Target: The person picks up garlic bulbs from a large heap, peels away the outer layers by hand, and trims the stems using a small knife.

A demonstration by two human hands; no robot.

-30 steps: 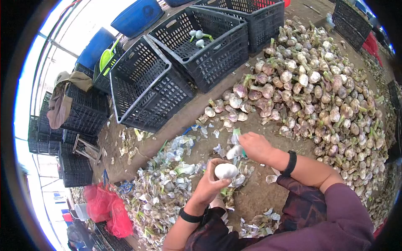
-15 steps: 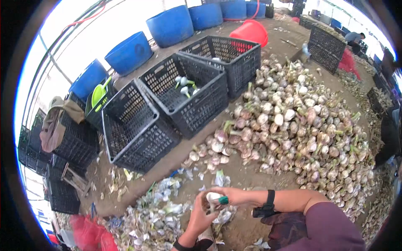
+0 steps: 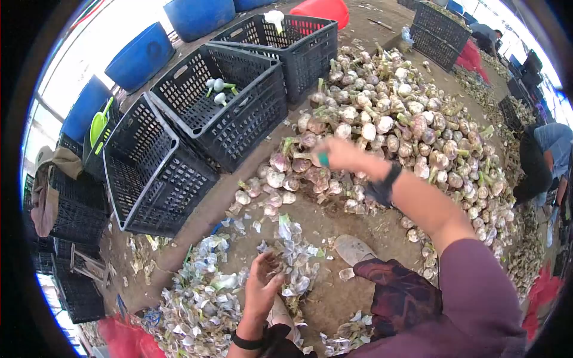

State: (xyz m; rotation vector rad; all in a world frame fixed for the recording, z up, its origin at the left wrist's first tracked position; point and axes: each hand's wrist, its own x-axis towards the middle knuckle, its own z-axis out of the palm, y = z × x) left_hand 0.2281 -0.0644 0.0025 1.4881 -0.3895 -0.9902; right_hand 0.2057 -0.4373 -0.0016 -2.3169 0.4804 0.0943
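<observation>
Basically, the hands had come apart. Half a second earlier, both were closed around one white bulb low over the floor; now neither visibly had it. The left hand [image 3: 264, 285] hung over the peelings [image 3: 203, 301], thumb spread from loosely curled fingers, nothing seen in the palm. The right hand [image 3: 341, 155] had gone out to the near edge of the garlic heap [image 3: 421, 122], arm stretched, motion-blurred. Its fingers were bent down among the bulbs there; could not tell whether they gripped one. A green patch [image 3: 323, 159] showed at the fingers, either a wrap or part of a tool, too blurred to say.

Also new: a white bulb [image 3: 274, 19] with its stem showed at the upper rim of the far crate [image 3: 313, 64], where none showed half a second before. Probably the one just handled, though the frames didn't prove it; could not tell if it was in the air or touching the rim. A few pale bulbs with green stems [image 3: 220, 85] lay in the middle crate [image 3: 250, 128], and the near crate [image 3: 170, 200] stood beside it.

Meaning for the work: handling of that one bulb looked over, and the right hand was back at the unpeeled stock, with the left one free. The heap looked barely dented. View had shifted too, so crates sat differently in frame.
</observation>
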